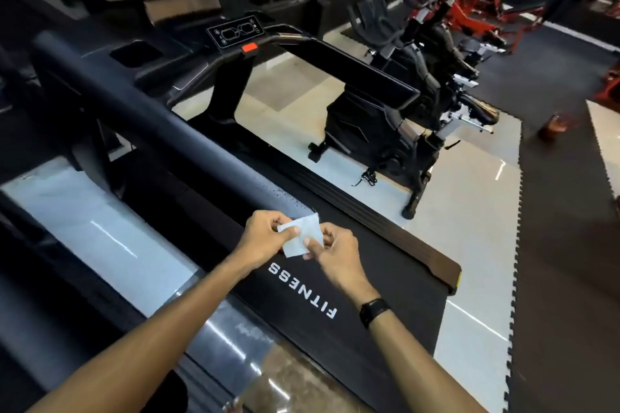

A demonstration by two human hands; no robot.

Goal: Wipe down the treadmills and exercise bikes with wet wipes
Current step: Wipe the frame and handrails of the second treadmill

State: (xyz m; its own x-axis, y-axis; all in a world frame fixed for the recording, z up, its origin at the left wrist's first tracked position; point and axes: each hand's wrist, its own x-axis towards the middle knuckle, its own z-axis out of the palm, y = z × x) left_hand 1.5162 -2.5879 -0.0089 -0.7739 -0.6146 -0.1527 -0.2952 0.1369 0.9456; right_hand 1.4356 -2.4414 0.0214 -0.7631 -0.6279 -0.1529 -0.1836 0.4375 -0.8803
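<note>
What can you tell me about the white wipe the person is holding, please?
The wipe is a small, white, roughly square sheet that looks thin and soft, held slightly tilted and mostly flat in the air above the treadmill belt, just past its FITNESS lettering. The left hand pinches its left edge and the right hand its lower right edge, thumbs on top. It touches nothing else. Whether it is wet cannot be told.

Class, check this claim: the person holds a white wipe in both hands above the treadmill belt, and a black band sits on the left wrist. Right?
Not quite: the black band is on the right wrist. The head view shows both hands, left hand and right hand, pinching the white wipe above the treadmill belt.
</note>
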